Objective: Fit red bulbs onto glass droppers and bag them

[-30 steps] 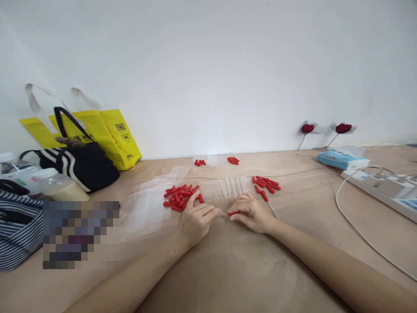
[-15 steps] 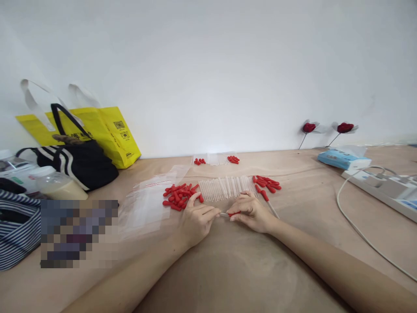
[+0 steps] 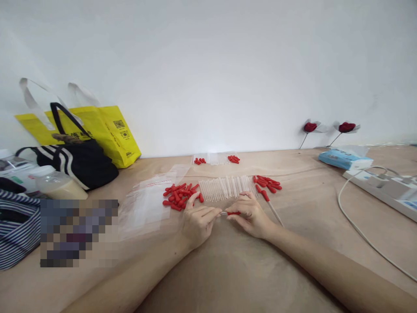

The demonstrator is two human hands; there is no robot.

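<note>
My left hand (image 3: pixel 199 221) pinches a thin clear tube (image 3: pixel 223 213) near the middle of the table. Fingers of my right hand (image 3: pixel 252 216) close on a red rubber bulb (image 3: pixel 233 213) at the tube's right end. Beyond both hands lies a row of clear tubes (image 3: pixel 221 188). Loose red bulbs (image 3: pixel 178 198) are heaped at the row's left, partly behind my left hand. To its right are several more red pieces (image 3: pixel 269 183), and one tube with a red bulb (image 3: pixel 266 196) slants toward my right forearm.
Flat clear plastic bags (image 3: pixel 146 204) lie left of the bulbs. A small bag with red bulbs (image 3: pixel 215 159) sits near the wall. Further left stand a yellow bag (image 3: pixel 122 143), a black bag (image 3: pixel 94 165) and a jar (image 3: pixel 65 187). At right are a tissue pack (image 3: pixel 343 159) and a power strip (image 3: pixel 384 191).
My right hand's thumb and fingers have shifted slightly left along the red bulb, nearer my left hand. The slanted tube at the right shows more of its length.
</note>
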